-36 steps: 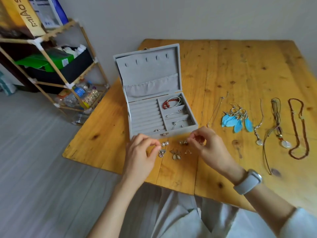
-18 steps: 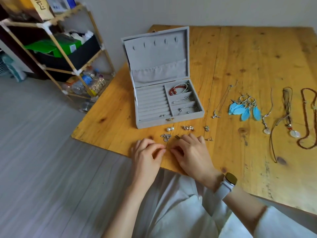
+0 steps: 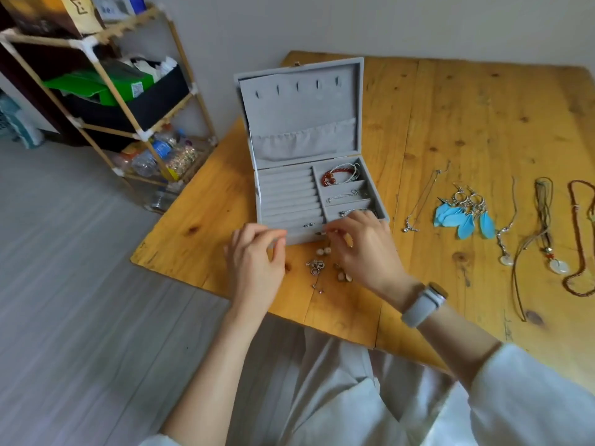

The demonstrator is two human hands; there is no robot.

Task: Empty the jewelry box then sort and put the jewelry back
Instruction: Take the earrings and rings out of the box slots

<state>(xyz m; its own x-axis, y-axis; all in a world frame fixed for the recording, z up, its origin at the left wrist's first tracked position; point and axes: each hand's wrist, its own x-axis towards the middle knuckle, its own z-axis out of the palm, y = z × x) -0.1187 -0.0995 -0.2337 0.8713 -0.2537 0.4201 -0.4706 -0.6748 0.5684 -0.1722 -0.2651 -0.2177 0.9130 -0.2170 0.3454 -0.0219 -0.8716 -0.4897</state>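
Note:
The grey jewelry box (image 3: pixel 286 194) stands open on the wooden table (image 3: pixel 450 117), its lid upright. A red bead bracelet (image 3: pixel 335 176) and silver chains (image 3: pixel 344 197) lie in its right compartments, and a small stud (image 3: pixel 309 224) sits in the front ring row. My right hand (image 3: pixel 363 252) hovers over the box's front edge and pinches a tiny earring. My left hand (image 3: pixel 254 265) is just left of it, fingertips pinched on something too small to make out. Pearl studs (image 3: pixel 323 251) and silver earrings (image 3: pixel 315 266) lie between my hands.
To the right lie a thin chain (image 3: pixel 421 197), blue feather earrings (image 3: pixel 463 217), a silver pendant necklace (image 3: pixel 506 243), a cord necklace (image 3: pixel 547 239) and a brown bead necklace (image 3: pixel 579 252). A cluttered shelf (image 3: pixel 112 91) stands left of the table.
Both hands dropped to the table's near edge among the small earrings, then rose forward again to the box's front edge. The camera view shifted as my head moved.

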